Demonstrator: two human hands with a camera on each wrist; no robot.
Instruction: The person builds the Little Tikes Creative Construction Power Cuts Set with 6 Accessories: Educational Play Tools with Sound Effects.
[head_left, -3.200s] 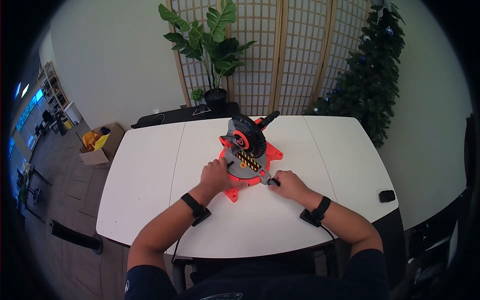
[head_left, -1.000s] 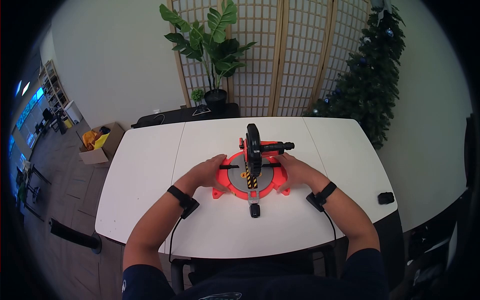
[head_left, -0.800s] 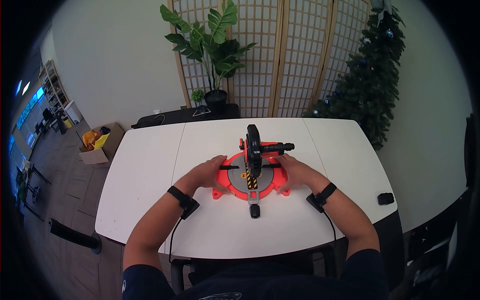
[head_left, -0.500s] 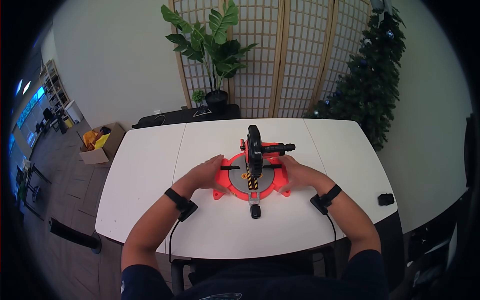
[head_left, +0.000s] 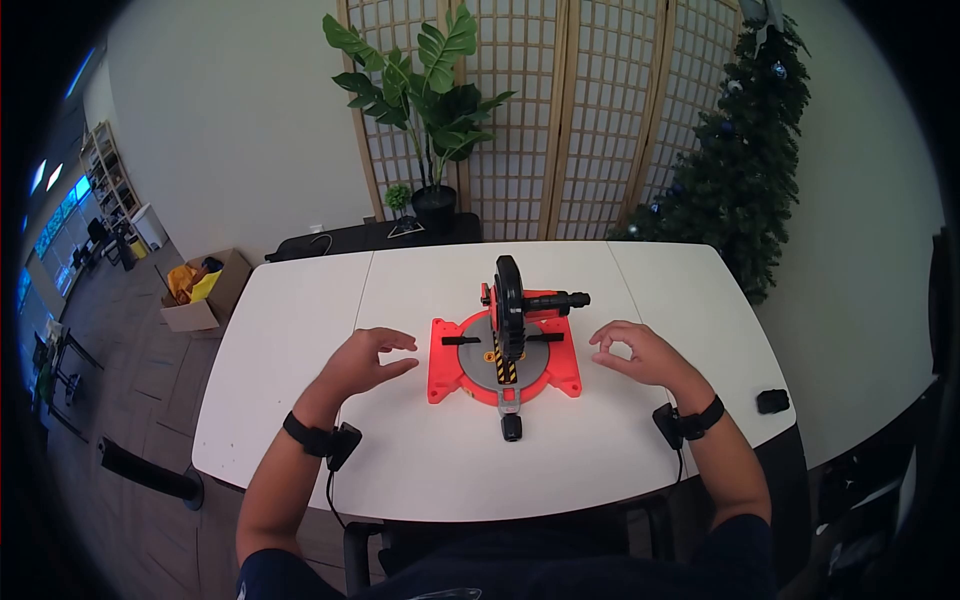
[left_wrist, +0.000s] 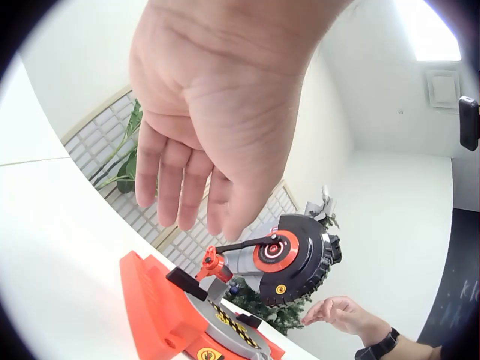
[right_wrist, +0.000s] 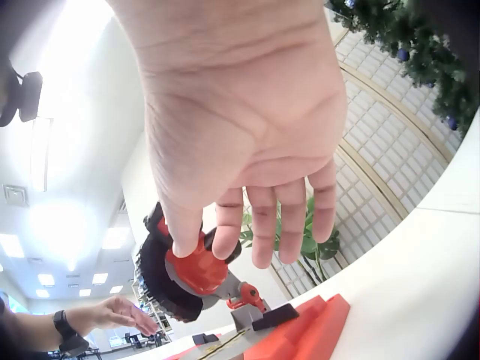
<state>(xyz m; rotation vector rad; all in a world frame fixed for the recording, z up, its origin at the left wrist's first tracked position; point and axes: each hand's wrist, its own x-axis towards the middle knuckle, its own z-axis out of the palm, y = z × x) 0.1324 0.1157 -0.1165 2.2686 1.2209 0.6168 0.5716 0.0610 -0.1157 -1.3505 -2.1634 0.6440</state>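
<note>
A toy miter saw stands upright on the table, its red base (head_left: pixel 560 365) around a grey disc, with a black blade guard (head_left: pixel 509 300) above and a black knob (head_left: pixel 512 428) at the front. Off the base's left side my left hand (head_left: pixel 362 362) hovers with relaxed fingers, touching nothing. My right hand (head_left: pixel 645 355) is held off the right side, fingers loosely bent and empty. Both palms show in the wrist views, the left hand (left_wrist: pixel 217 112) and the right hand (right_wrist: pixel 247 127), each apart from the saw.
The white table (head_left: pixel 280 400) carries a small black object (head_left: pixel 772 401) near its right edge. Behind stand a potted plant (head_left: pixel 434 205), a folding screen (head_left: pixel 600 120) and a decorated tree (head_left: pixel 720 190). A cardboard box (head_left: pixel 228 290) with orange and yellow things is on the floor at left.
The saw was turned so its front knob faces me. Since the last earlier frame both hands have let go of the base and moved outward, left hand left, right hand right.
</note>
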